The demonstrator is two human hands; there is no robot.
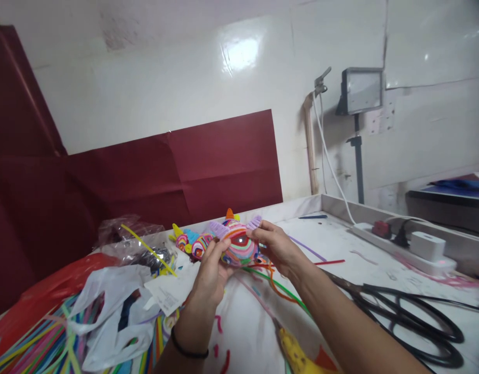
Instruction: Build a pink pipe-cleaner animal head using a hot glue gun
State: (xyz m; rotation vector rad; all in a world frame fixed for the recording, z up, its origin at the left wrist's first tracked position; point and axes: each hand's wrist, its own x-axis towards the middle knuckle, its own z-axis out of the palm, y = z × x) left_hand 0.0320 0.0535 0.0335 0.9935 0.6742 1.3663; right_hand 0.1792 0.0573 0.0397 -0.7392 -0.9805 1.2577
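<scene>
A round ball figure, wrapped in multicoloured pipe cleaners with two lilac ear-like pieces on top, is held up above the table. My left hand grips its left side, thumb at the front. The fingers of my right hand close on its upper right, by the right lilac ear. A glossy dark red oval shows on its front. Behind and to its left lie other colourful figures of similar make. Loose green and orange pipe cleaners lie just below my hands.
Large black-handled scissors lie at the right, near a white power strip. A yellow glue gun is at the front. Bundled pipe cleaners, a white plastic bag and a red bag fill the left.
</scene>
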